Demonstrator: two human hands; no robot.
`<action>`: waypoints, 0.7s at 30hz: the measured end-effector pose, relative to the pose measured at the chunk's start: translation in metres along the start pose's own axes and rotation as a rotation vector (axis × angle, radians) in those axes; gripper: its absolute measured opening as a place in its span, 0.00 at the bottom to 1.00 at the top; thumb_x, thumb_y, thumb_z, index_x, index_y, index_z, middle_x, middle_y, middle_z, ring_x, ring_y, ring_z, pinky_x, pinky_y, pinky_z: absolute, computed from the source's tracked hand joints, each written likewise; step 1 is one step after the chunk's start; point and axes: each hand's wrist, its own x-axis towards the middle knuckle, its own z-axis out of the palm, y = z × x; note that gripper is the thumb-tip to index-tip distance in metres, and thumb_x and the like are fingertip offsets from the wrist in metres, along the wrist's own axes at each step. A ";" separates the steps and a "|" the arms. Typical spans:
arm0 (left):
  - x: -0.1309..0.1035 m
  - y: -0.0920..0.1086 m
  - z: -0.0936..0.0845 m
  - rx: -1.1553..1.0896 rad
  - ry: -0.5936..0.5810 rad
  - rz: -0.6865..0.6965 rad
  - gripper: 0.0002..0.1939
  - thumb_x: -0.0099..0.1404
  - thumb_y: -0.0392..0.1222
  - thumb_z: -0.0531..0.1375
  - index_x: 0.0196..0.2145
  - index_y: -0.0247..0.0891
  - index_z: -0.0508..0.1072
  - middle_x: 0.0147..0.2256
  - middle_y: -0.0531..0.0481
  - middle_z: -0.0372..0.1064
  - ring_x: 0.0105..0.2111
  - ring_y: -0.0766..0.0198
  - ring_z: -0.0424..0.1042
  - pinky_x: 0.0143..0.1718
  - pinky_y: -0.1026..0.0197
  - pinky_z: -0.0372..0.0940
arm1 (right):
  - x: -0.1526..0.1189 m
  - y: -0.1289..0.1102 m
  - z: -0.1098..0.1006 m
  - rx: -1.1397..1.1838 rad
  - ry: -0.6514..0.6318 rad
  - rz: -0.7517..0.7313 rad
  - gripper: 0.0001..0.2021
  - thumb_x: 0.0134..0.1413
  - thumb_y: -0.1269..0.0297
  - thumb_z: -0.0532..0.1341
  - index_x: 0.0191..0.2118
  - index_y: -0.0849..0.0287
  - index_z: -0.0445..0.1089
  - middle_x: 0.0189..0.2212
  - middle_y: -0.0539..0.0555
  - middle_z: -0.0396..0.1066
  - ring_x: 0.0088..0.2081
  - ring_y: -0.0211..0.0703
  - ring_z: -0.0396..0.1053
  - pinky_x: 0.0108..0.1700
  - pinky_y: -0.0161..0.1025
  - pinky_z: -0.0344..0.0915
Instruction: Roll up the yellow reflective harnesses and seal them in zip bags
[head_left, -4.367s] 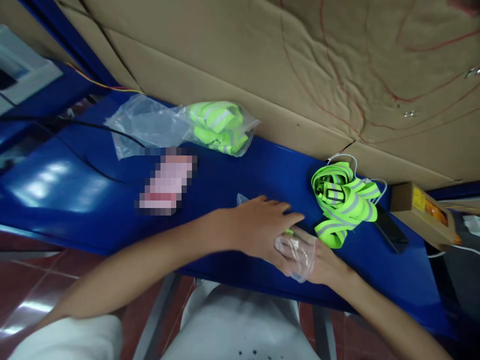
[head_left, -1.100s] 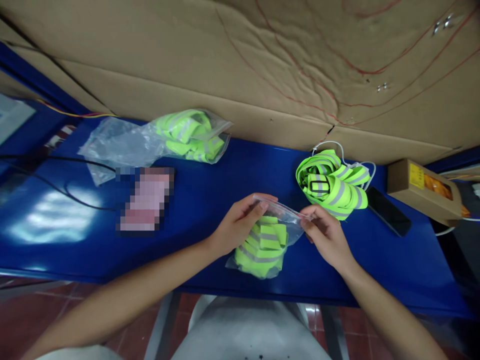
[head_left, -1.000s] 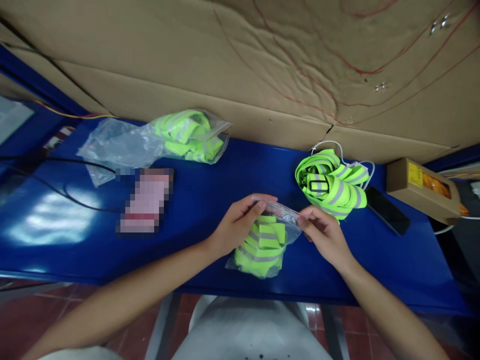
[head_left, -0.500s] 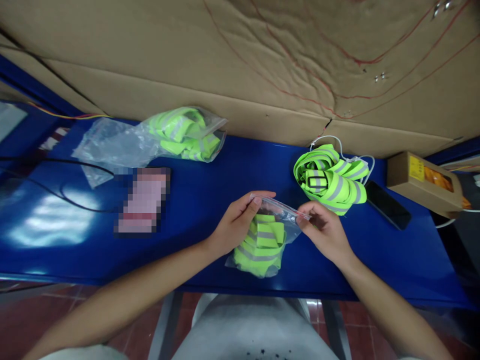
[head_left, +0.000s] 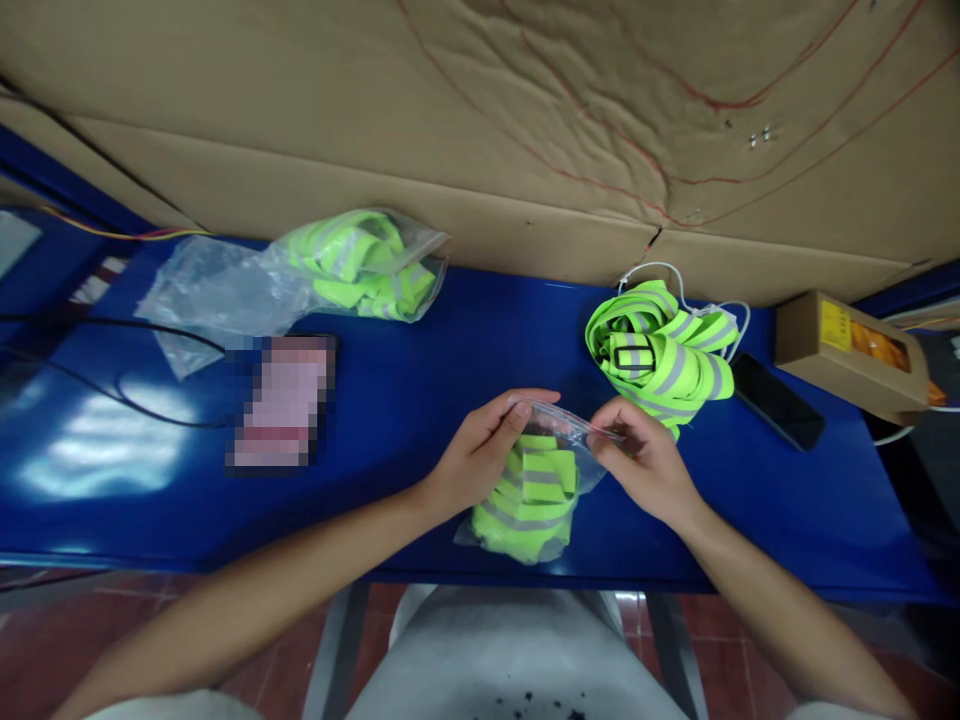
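Left hand [head_left: 480, 460] and right hand [head_left: 645, 465] pinch the top edge of the clear bag [head_left: 529, 490], folded neon strap already inside, at the blue table's [head_left: 420, 380] near edge; closure looks unfinished, loose strap bundle [head_left: 660, 355] still unbagged.

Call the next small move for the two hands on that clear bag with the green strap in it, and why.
Probably run the pinch along the bag's top edge to press it shut. The left hand and right hand each pinch an end of the clear bag's mouth, the folded green strap sits fully inside, and the bag's bottom rests on the blue table.
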 end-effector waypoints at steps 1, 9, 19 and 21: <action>0.000 -0.001 0.000 0.003 -0.003 -0.002 0.19 0.76 0.51 0.54 0.53 0.37 0.76 0.44 0.47 0.80 0.41 0.62 0.78 0.45 0.62 0.71 | 0.000 0.000 0.000 0.000 -0.002 0.003 0.05 0.60 0.66 0.62 0.33 0.56 0.67 0.26 0.46 0.66 0.27 0.35 0.62 0.28 0.33 0.58; -0.003 -0.004 0.004 0.038 -0.058 -0.033 0.21 0.76 0.52 0.53 0.54 0.37 0.77 0.45 0.46 0.80 0.41 0.62 0.78 0.43 0.63 0.71 | 0.001 -0.003 0.003 0.044 -0.049 0.053 0.05 0.59 0.65 0.62 0.33 0.56 0.66 0.25 0.47 0.65 0.27 0.36 0.63 0.29 0.33 0.59; -0.003 -0.004 0.004 0.060 -0.058 -0.007 0.20 0.77 0.51 0.53 0.54 0.37 0.77 0.47 0.45 0.80 0.44 0.62 0.78 0.47 0.63 0.70 | 0.002 -0.001 0.004 0.069 -0.074 0.098 0.07 0.59 0.61 0.63 0.33 0.57 0.68 0.25 0.47 0.66 0.27 0.35 0.62 0.29 0.33 0.59; -0.003 -0.006 0.004 0.059 -0.076 -0.002 0.20 0.77 0.51 0.52 0.55 0.37 0.76 0.47 0.46 0.80 0.44 0.62 0.78 0.48 0.63 0.70 | 0.002 -0.001 0.003 0.088 -0.104 0.112 0.10 0.61 0.58 0.63 0.33 0.58 0.69 0.25 0.47 0.66 0.26 0.35 0.62 0.29 0.33 0.58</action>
